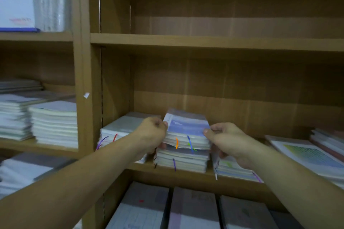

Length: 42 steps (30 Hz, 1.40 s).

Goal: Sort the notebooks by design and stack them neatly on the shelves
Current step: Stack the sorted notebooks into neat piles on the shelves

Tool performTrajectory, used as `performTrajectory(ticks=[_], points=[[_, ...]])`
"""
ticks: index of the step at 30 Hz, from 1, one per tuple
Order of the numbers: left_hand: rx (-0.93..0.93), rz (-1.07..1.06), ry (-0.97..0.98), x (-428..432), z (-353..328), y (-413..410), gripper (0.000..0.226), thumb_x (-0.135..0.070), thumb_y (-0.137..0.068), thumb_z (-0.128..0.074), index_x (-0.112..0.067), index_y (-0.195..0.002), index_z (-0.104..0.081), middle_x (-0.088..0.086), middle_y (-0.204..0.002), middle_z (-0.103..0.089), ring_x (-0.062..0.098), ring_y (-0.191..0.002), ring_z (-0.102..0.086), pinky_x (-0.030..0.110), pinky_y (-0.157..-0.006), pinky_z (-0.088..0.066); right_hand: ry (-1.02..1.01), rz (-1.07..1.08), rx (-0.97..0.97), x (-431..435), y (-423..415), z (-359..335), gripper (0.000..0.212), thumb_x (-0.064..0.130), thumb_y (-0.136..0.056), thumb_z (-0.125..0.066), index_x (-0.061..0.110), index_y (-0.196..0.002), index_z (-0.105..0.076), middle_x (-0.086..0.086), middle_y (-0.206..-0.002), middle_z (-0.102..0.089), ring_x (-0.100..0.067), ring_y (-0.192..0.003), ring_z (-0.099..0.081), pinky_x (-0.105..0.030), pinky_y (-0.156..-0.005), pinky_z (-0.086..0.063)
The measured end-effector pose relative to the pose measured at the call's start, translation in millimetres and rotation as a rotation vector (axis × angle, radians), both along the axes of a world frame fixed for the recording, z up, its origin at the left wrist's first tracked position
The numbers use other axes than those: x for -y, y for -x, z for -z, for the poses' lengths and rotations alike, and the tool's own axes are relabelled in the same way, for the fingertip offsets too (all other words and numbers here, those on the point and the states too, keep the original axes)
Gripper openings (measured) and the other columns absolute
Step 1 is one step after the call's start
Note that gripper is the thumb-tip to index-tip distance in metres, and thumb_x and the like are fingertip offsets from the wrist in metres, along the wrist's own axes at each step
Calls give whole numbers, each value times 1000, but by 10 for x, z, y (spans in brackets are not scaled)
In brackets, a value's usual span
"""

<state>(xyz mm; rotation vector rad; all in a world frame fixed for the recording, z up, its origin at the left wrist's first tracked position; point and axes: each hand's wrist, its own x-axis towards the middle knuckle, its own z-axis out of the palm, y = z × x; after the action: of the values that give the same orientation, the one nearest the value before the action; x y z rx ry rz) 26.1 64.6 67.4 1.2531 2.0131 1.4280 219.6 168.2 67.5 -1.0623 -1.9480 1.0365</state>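
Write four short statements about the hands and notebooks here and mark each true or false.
1. Both the left hand and the right hand grip the blue-covered bundle. True.
2. The bundle is over the leftmost stack of that shelf. False: it is over the middle stack.
3. An orange ribbon hangs from the bundle. True.
4. The bundle stands upright on its edge. False: it lies nearly flat.

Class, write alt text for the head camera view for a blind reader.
A left hand and right hand grip a bundle of blue-covered notebooks by its sides, over a lower stack on a wooden shelf. Other stacks flank it.
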Motion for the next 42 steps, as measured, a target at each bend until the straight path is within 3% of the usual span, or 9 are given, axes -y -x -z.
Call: performTrajectory(ticks=[7, 10, 12, 18, 21, 25, 32, 37, 42], points=[[-32, -18, 15, -31, 19, -46, 32, -39, -108, -39, -17, -128, -52, 7, -92, -64, 15, -61, -65, 20, -46, -43, 36, 12, 13, 36, 17, 57, 26, 29, -102, -59, 5, -101, -67, -8, -72, -65, -19, -62, -67, -22, -42, -27], [-191, -51, 15, 5, 50, -33, 45, -44, -107, -42, -16, -141, -47, 3, -97, -65, 16, -54, -68, 25, -53, -57, 2, 35, 81, 21, -9, 30, 28, 34, -100, -62, 8, -95, -69, -10, -71, -69, -14, -52, -63, -20, -39, -32], [-354, -95, -29, 62, 60, 17, 41, -44, -105, -46, -13, -131, -55, 1, -102, -65, 19, -52, -69, 33, -56, -60, -3, 12, 144, 12, -27, 27, 29, 36, -98, -65, 8, -93, -70, -11, -68, -70, -17, -52, -61, -20, -40, -33], [-713, -70, -53, 308, 302, 189, 25, -30, -97, -61, -16, -117, -65, 2, -103, -73, 24, -97, -66, 39, -83, -55, -42, -33, 252, 68, -112, -23, 31, 41, -88, -76, 14, -101, -68, -24, -88, -75, -22, -56, -60, -23, -42, -32], [-682, 26, -85, 373, 519, 197, 24, -34, -88, -69, -28, -108, -59, -9, -94, -71, 17, -94, -66, 37, -79, -53, -48, -88, 291, 156, -70, 54, 37, 33, -79, -86, 23, -108, -65, -11, -83, -77, -18, -52, -63, -23, -40, -34], [-590, 2, -100, 297, 678, 237, 39, -36, -86, -73, -36, -120, -53, -12, -109, -72, 12, -105, -66, 39, -87, -56, -215, -76, 306, 182, 28, 250, 58, 23, -59, -94, 23, -105, -60, -5, -84, -74, -14, -46, -65, -32, -44, -51], [-308, 40, -192, 188, 795, 188, 33, -17, -85, -77, -30, -115, -70, -19, -105, -75, -4, -101, -68, 32, -97, -57, -336, 112, 389, 235, 110, 373, 60, 27, -65, -90, 28, -108, -48, 0, -89, -66, -18, -41, -65, -37, -55, -59], [-246, 8, -260, 192, 856, 173, 29, -12, -81, -78, -25, -107, -75, -19, -95, -77, -7, -92, -70, 33, -92, -58, -401, 186, 359, 244, 127, 470, 85, 36, -62, -89, 30, -138, -51, 0, -92, -71, -23, -64, -71, -38, -69, -61], [-233, -33, -297, 206, 878, 146, 29, -13, -79, -82, -28, -103, -77, -22, -91, -77, -8, -88, -70, 31, -90, -59, -375, 200, 244, 229, 104, 562, 92, 40, -57, -90, 31, -141, -54, 3, -92, -74, -17, -65, -73, -38, -77, -60]])
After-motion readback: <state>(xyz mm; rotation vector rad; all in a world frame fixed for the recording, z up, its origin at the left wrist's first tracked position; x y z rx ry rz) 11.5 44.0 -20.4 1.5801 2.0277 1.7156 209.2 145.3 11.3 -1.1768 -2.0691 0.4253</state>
